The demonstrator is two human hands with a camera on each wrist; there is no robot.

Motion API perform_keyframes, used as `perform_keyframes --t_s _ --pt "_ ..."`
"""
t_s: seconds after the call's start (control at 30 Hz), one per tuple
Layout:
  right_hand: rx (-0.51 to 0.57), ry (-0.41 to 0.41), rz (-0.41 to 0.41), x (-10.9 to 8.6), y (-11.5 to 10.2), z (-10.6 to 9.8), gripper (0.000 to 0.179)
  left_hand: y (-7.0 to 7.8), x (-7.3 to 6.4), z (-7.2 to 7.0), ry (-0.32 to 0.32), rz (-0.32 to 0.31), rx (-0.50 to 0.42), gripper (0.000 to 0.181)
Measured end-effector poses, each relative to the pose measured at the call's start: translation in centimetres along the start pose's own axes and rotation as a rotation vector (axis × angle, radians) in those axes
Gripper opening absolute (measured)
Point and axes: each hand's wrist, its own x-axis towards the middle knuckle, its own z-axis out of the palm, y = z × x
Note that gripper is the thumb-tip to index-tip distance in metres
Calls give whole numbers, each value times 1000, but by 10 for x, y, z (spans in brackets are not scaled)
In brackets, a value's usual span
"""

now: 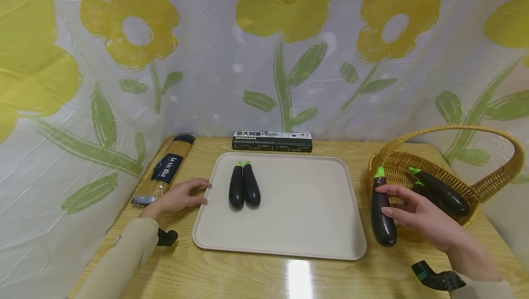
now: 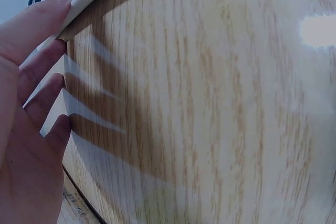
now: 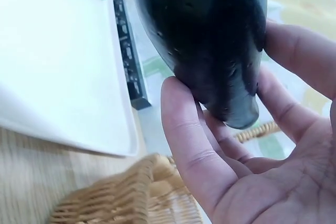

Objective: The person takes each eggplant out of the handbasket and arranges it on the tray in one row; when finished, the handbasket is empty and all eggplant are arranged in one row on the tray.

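Note:
My right hand (image 1: pixel 417 211) grips a dark purple eggplant (image 1: pixel 381 209) with a green stem cap, between thumb and fingers, over the left rim of the wicker basket (image 1: pixel 450 163). In the right wrist view that eggplant (image 3: pixel 210 40) looms large, thumb on one side and fingers on the other. Inside the basket lie more eggplants (image 1: pixel 442 191). Two others, a left eggplant (image 1: pixel 236 188) and a right eggplant (image 1: pixel 251 186), lie side by side on the beige tray (image 1: pixel 297 207). My left hand (image 1: pixel 183 195) has its relaxed fingers at the tray's left rim and holds nothing.
A pack of spaghetti (image 1: pixel 165 168) lies left of the tray on the wooden table (image 1: pixel 248 276). Behind the tray stands a dark pasta box (image 1: pixel 272 142), against a flowered curtain (image 1: pixel 206 83). The basket's tall handle (image 1: pixel 450 127) arches over its opening.

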Motion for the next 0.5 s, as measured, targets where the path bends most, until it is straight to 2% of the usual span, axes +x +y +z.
perform_keyframes --t_s 0.23,0.37,0.5 --pt "20 -69 7 14 -3 14 46 2 -1 0 -2 -3 1 46" --pt "42 -112 4 32 -6 25 47 4 -1 -1 0 -1 16 46" --pt "32 -118 19 55 -10 39 49 5 -1 -1 -3 2 16 46"
